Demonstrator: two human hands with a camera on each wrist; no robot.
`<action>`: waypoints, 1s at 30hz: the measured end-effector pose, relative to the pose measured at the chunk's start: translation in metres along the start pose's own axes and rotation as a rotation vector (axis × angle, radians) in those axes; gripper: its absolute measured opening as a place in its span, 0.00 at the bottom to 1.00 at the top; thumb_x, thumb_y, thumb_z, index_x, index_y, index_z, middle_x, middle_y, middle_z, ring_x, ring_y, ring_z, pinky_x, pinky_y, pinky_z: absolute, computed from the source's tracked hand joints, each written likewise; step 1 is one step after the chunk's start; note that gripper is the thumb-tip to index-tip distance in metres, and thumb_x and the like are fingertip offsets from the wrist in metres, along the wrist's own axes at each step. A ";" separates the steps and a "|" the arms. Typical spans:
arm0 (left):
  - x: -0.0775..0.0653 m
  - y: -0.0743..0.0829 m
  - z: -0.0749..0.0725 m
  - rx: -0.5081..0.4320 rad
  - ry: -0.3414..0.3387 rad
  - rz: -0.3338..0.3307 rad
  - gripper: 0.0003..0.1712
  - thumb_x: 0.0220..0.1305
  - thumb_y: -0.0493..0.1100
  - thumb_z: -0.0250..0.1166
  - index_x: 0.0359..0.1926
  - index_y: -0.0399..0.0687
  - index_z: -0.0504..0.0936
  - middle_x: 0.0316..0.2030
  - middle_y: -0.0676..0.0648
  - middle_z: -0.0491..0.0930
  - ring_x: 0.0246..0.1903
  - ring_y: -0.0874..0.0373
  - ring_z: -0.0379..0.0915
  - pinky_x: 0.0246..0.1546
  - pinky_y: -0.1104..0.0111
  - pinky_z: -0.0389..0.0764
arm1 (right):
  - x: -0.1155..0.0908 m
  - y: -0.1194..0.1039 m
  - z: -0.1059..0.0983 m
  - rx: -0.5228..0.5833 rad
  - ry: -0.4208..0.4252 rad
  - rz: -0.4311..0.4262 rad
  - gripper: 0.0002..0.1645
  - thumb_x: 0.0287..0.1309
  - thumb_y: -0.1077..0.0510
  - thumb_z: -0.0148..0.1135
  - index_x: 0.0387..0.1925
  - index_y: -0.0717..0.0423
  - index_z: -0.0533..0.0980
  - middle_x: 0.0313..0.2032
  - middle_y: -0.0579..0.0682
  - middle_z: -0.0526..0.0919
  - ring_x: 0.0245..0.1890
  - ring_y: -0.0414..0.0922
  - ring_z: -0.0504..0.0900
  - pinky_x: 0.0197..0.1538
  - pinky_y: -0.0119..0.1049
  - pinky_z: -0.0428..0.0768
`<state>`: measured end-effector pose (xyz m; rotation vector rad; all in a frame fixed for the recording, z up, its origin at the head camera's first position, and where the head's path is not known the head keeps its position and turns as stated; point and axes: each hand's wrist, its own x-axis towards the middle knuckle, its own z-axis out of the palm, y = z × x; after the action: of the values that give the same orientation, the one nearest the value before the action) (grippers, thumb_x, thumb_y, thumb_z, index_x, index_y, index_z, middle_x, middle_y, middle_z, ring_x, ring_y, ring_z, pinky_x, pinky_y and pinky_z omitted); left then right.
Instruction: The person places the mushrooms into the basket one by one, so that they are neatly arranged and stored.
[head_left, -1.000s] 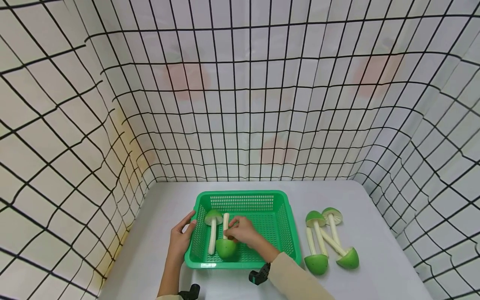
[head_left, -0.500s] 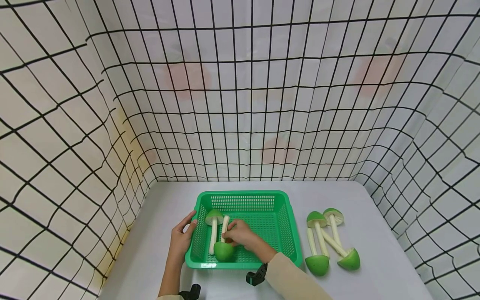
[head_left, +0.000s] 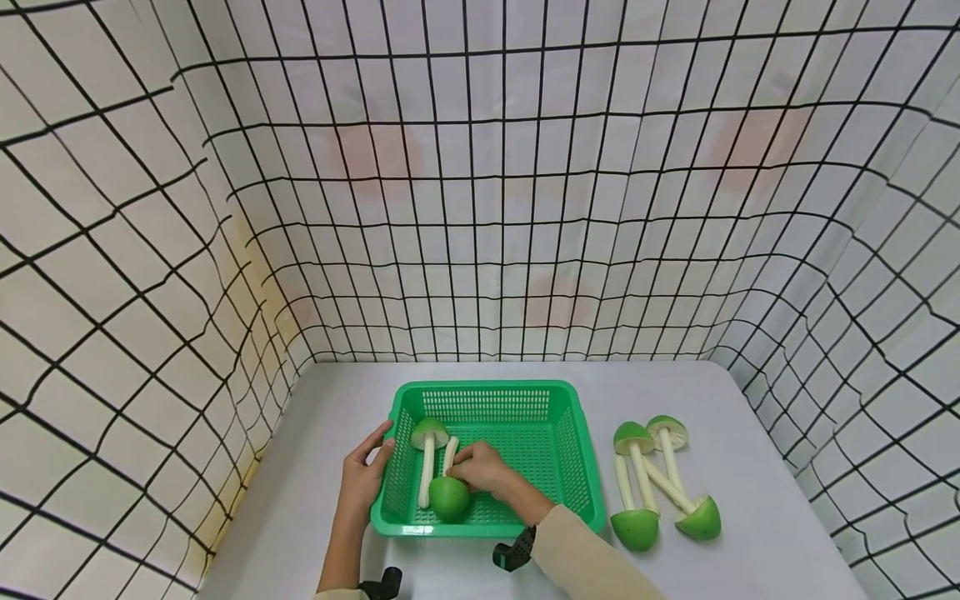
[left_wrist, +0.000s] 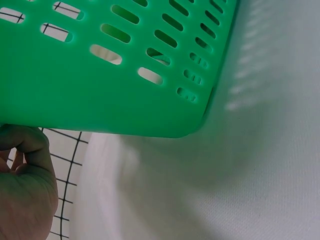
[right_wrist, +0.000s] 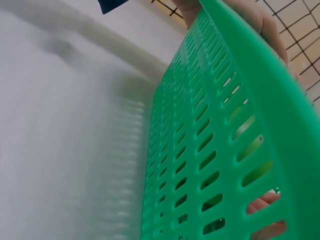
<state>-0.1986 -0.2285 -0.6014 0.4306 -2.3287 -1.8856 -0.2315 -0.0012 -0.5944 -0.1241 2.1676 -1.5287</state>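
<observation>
A green plastic basket (head_left: 487,386) with slotted walls stands on the table. My left hand (head_left: 362,475) grips its left rim; in the left wrist view that hand (left_wrist: 27,185) shows at the rim of the basket wall (left_wrist: 90,95). Inside the basket, my right hand (head_left: 487,471) pinches a green-capped mushroom (head_left: 449,499) by its white stem, close to the cap. Its cap faces the near wall and the stem slants away. Just left of it lies another mushroom (head_left: 427,462), cap at the far end. Right fingertips are partly hidden behind the cap.
Several more green-capped mushrooms (head_left: 634,530) lie in a loose group on the white table (head_left: 757,517), right of the basket. Black grid netting (head_left: 501,225) over pale cloth encloses the table at the back and both sides.
The right hand has shifted slightly left with the mushroom it pinches, and the stem now tilts more, bringing the cap closer to the other mushroom. The left hand stays on the rim.
</observation>
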 end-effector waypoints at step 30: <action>-0.001 0.001 -0.002 -0.013 -0.008 -0.034 0.27 0.74 0.56 0.64 0.70 0.61 0.77 0.64 0.42 0.75 0.55 0.52 0.72 0.41 0.69 0.79 | -0.016 0.007 -0.033 0.003 -0.019 -0.163 0.20 0.69 0.57 0.63 0.54 0.70 0.76 0.43 0.60 0.84 0.44 0.61 0.84 0.48 0.54 0.83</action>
<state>-0.1976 -0.2300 -0.6002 0.4650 -2.3274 -1.9196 -0.2300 0.0355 -0.5867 -0.3204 2.1857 -1.6123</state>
